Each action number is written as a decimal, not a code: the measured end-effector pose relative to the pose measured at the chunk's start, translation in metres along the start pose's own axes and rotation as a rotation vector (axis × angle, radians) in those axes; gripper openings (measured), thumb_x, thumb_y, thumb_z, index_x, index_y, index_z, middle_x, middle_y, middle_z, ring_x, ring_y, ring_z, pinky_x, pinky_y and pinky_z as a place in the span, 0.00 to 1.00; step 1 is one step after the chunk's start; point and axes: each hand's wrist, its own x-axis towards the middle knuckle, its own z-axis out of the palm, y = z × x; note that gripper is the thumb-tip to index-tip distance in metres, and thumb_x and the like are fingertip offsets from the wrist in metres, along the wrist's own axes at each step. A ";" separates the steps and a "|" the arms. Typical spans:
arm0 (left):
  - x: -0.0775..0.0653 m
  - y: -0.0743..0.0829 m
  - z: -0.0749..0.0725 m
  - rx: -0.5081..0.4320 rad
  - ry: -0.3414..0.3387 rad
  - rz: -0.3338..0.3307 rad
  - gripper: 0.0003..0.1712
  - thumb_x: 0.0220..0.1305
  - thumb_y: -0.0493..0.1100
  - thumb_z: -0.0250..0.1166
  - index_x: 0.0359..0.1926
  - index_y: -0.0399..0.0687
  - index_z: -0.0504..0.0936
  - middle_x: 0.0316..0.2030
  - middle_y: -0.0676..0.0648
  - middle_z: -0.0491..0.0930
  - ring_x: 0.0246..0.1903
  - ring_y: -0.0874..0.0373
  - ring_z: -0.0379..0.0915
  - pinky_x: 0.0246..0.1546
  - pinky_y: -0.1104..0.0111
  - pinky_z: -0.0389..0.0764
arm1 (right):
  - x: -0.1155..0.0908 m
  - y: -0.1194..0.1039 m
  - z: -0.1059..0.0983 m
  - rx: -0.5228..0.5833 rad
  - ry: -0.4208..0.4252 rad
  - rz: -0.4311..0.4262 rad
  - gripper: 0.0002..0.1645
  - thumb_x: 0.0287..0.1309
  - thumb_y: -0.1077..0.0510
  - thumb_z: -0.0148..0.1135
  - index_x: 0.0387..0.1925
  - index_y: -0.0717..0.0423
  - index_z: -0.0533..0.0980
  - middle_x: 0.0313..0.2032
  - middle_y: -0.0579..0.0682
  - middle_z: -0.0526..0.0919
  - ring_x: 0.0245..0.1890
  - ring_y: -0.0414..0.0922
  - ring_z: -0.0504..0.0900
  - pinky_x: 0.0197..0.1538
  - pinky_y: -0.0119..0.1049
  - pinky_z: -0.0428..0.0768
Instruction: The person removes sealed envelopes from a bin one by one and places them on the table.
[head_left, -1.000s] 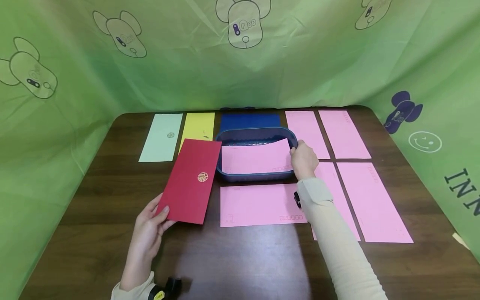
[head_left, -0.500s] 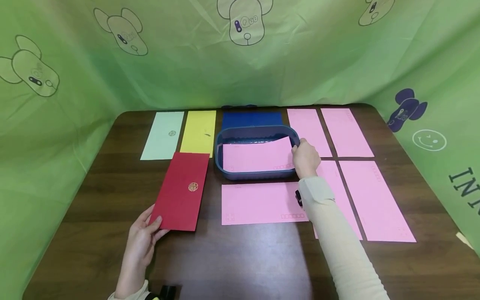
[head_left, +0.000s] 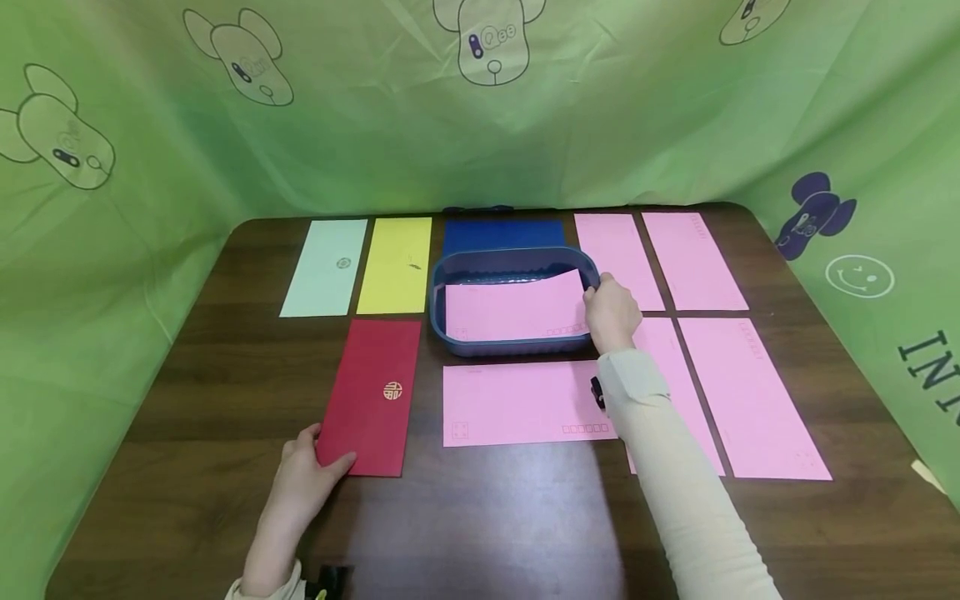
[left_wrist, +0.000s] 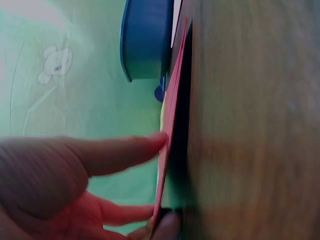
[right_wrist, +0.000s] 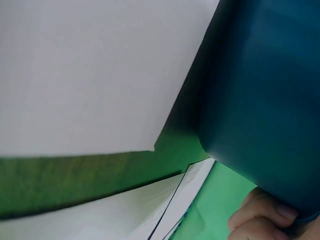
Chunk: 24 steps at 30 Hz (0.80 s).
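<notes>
A red envelope (head_left: 367,400) with a gold round emblem lies low over the table at the left. My left hand (head_left: 303,479) pinches its near left corner, thumb on the front face. In the left wrist view the thumb (left_wrist: 125,152) meets the red envelope (left_wrist: 172,107), and a dark gap shows between it and the wood. My right hand (head_left: 613,315) grips the right end of a dark blue basin (head_left: 517,347); in the right wrist view curled fingers (right_wrist: 260,215) are at its edge. Inside the basin leans a pink envelope (head_left: 513,310).
Pink envelopes lie in front of the basin (head_left: 525,404) and in rows at the right (head_left: 753,396). A pale green envelope (head_left: 322,267), a yellow envelope (head_left: 395,267) and a blue envelope (head_left: 502,236) lie along the back. A green curtain (head_left: 360,142) surrounds the wooden table (head_left: 480,533).
My left hand has brought the red envelope left, away from the basin, and lowered it below the yellow envelope. My right hand stays on the basin.
</notes>
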 end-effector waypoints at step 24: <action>0.004 0.002 0.003 0.044 -0.033 0.002 0.44 0.60 0.48 0.65 0.65 0.26 0.55 0.52 0.25 0.65 0.49 0.36 0.67 0.46 0.47 0.73 | 0.000 -0.002 0.000 -0.019 -0.006 0.008 0.20 0.69 0.53 0.45 0.55 0.59 0.70 0.50 0.66 0.80 0.49 0.64 0.80 0.47 0.55 0.77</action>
